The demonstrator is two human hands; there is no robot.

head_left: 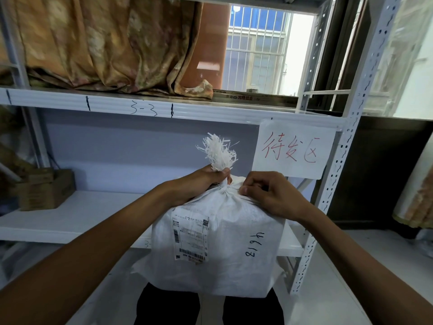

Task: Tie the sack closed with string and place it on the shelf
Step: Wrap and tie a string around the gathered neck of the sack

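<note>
White metal shelf (337, 184), 2 boards in view. Upper board (210, 111), marked 3-3, carries bunched patterned fabric (105, 48) and a flat printed carton (253, 98). Lower board (82, 216): 1 brown cardboard box (46, 188), far left. Red-lettered paper sign (293, 148) hangs from the upper edge.

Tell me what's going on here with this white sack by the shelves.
A person is closing a white sack in front of a metal rack. The left hand grips the gathered neck just under the frayed top, and the right hand pinches the cinched neck from the other side. Any string is too small to make out. The sack is not yet on the lower shelf; it is held in front of its edge.
</note>
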